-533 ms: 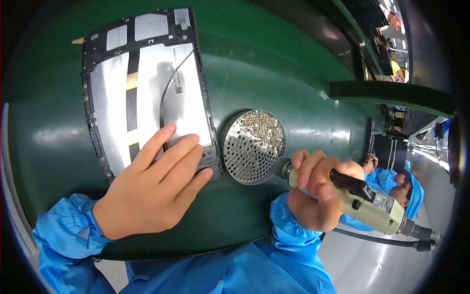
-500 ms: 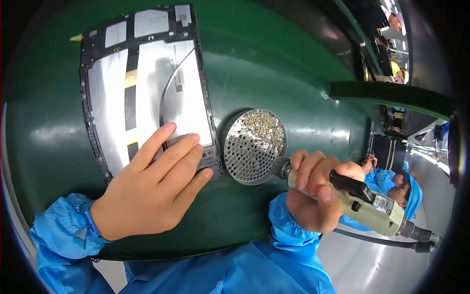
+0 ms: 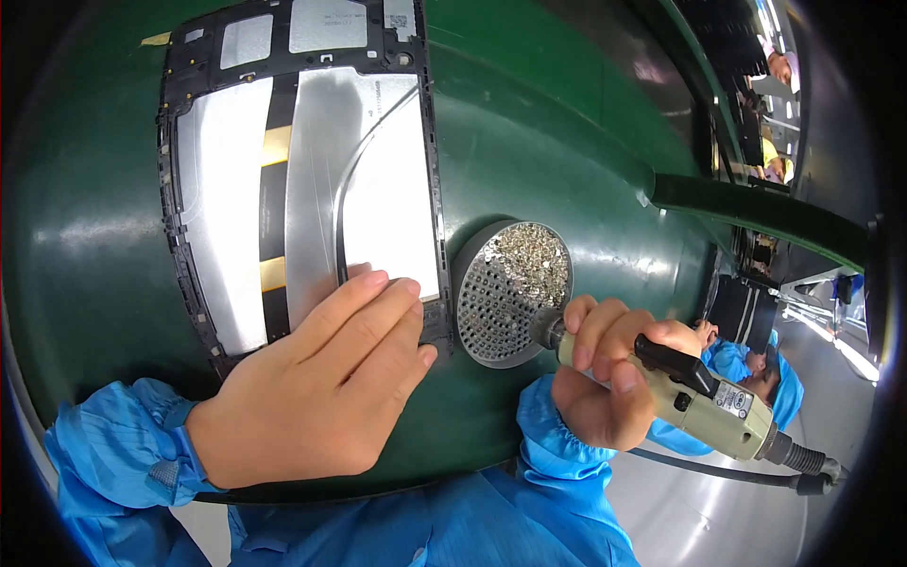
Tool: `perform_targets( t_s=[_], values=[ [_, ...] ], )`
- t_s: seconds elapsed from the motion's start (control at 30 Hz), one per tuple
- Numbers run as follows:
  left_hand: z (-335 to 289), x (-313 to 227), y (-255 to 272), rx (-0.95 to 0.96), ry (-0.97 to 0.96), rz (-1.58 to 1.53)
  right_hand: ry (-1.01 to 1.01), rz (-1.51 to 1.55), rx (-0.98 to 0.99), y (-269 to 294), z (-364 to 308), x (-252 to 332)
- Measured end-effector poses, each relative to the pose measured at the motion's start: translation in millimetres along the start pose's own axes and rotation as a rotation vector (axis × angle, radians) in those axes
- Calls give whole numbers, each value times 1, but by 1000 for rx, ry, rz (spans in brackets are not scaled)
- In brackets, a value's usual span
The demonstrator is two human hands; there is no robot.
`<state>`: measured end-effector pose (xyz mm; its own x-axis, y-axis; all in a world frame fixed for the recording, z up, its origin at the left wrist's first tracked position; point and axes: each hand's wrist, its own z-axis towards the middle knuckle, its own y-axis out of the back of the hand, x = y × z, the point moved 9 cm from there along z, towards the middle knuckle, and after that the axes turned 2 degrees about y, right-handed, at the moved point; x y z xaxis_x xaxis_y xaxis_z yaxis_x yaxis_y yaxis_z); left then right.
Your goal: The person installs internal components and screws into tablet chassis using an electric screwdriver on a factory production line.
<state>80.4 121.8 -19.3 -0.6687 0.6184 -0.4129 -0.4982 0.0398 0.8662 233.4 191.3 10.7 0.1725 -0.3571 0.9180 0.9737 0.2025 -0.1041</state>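
Right grip (image 3: 619, 389) holds a driver (image 3: 715, 416); left grip (image 3: 316, 397), hold unclear, hides part of a dark cable (image 3: 341, 236).

Left hand (image 3: 302, 406): back up, digits stretched forward and rightward. Two longest lie close together at the tips; nearest visible digit spread lower, its tip to the right. Wrist bare for a short stretch, then gathered cuff of left sleeve (image 3: 123, 444), blue. Left forearm rises from lower left.

Right hand (image 3: 619, 364): well apart from the left, raised, clenched in a firm grip. Fingers curled over, thumb bent below them, tip upward. Wrist mostly covered by right sleeve (image 3: 565, 439), also blue, cuff gathered. Right forearm rises from lower edge.
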Motion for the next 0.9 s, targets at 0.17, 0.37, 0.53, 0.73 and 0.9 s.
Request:
perform_targets(
  t_s=[0.17, 0.37, 0.53, 0.73, 0.9],
  values=[
    [-1, -5, -3, 2, 1, -24, 3, -28, 0, 0, -3, 1],
    [-5, -3, -2, -4, -13, 5, 18, -44, -35, -3, -3, 7],
    [-6, -4, -3, -46, -9, -13, 79, 8, 32, -25, -6, 38],
    [-6, -2, -2, -55, -2, -24, -13, -42, 204, -64, -16, 25],
    [-4, -4, 0, -60, -44, 17, -30, -21, 211, -65, -15, 24]
  ],
)
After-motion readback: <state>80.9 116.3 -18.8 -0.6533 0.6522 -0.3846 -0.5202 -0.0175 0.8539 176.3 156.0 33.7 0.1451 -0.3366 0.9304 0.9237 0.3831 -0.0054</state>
